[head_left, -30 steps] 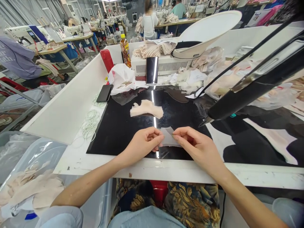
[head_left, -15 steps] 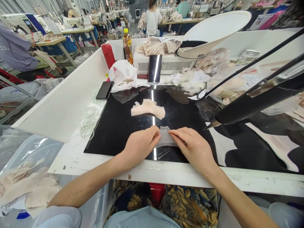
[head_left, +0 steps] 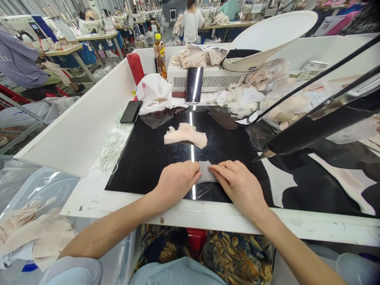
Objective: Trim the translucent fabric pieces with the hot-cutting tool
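Between my two hands is a small, sheer whitish piece of fabric [head_left: 205,172], just over the glossy black work surface [head_left: 142,166]. My left hand [head_left: 178,180] is closed, with thumb and fingers pinching the fabric's left edge. At its right edge, my right hand [head_left: 237,180] pinches it between thumb and fingertips. Farther back lies a stack of pale peach cut fabric pieces [head_left: 185,134], apart from both hands. To the right of my right hand, a white cut piece [head_left: 279,178] lies flat on the black surface.
A black lamp arm [head_left: 320,122] slants in from the right. Pale elastic loops [head_left: 111,152] and a phone [head_left: 130,112] lie at the left. Behind stand a red case [head_left: 135,68], a drink bottle [head_left: 160,57] and a white vented box [head_left: 178,81]. A clear bin [head_left: 38,182] sits lower left.
Both hands stay pinched on the sheer fabric and have shifted very slightly. The fabric now shows a little narrower between them, its top edge slightly lower.
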`<state>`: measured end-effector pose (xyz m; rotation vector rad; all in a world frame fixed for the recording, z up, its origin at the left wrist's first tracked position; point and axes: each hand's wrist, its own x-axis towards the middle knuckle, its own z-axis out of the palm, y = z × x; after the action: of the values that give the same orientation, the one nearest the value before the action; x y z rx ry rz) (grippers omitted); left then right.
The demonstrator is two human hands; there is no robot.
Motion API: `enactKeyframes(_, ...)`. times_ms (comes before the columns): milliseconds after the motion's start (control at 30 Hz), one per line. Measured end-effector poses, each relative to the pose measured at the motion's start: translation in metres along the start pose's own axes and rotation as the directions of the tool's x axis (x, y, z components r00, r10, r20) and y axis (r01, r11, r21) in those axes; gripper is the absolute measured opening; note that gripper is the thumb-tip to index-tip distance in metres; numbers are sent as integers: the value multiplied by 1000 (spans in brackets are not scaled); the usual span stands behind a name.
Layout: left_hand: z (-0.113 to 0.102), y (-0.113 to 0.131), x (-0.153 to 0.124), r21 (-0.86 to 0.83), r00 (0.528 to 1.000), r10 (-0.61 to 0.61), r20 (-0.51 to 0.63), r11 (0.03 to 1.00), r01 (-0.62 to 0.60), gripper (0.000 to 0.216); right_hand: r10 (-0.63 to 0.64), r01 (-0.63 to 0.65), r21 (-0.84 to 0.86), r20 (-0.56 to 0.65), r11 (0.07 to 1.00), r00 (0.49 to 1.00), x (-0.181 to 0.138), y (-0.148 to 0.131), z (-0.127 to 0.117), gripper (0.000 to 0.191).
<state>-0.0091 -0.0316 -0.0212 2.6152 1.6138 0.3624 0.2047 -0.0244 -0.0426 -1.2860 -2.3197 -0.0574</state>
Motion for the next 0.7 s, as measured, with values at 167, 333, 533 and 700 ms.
enactKeyframes(167, 0, 0, 0, -20, 1000, 12, -8, 1000, -12, 23, 7, -7, 6, 14, 1000, 1000, 0, 0, -1, 24)
enactKeyframes(333, -3, 1, 0, -14, 1000, 17, 1, 1000, -17, 24, 12, -12, 11, 19, 1000, 1000, 0, 0, -1, 24)
enactKeyframes(533, -1, 0, -1, -21, 1000, 18, -2, 1000, -18, 25, 14, -15, 22, 19, 1000, 1000, 0, -1, -1, 25)
enactKeyframes(700, -1, 0, 0, -16, 1000, 20, -4, 1000, -20, 26, 25, -26, 26, 28, 999, 999, 0, -1, 0, 26)
